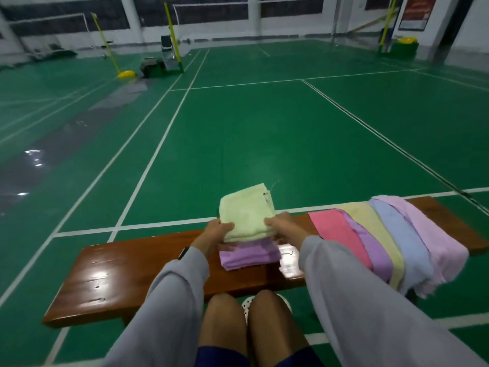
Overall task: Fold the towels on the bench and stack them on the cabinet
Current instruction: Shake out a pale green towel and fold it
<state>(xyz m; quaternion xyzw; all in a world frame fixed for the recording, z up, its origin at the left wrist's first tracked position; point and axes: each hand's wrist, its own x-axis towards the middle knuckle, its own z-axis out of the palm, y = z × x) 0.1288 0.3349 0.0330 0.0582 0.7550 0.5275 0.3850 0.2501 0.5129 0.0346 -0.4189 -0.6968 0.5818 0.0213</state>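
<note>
A folded pale green towel (246,211) is held up at a tilt over the wooden bench (111,274). My left hand (215,231) grips its left edge and my right hand (281,226) grips its right edge. Right beneath it a folded purple towel (250,254) lies on the bench. Several unfolded towels hang over the bench to the right: pink (336,234), purple (370,247), yellow (381,234), blue (404,234) and light pink (434,234). No cabinet is in view.
The bench stands on a green badminton court floor (238,133) with white lines. My bare knees (248,321) are close to the bench's near edge. Yellow net posts (173,33) and gear stand far back. The bench's left half is bare wood.
</note>
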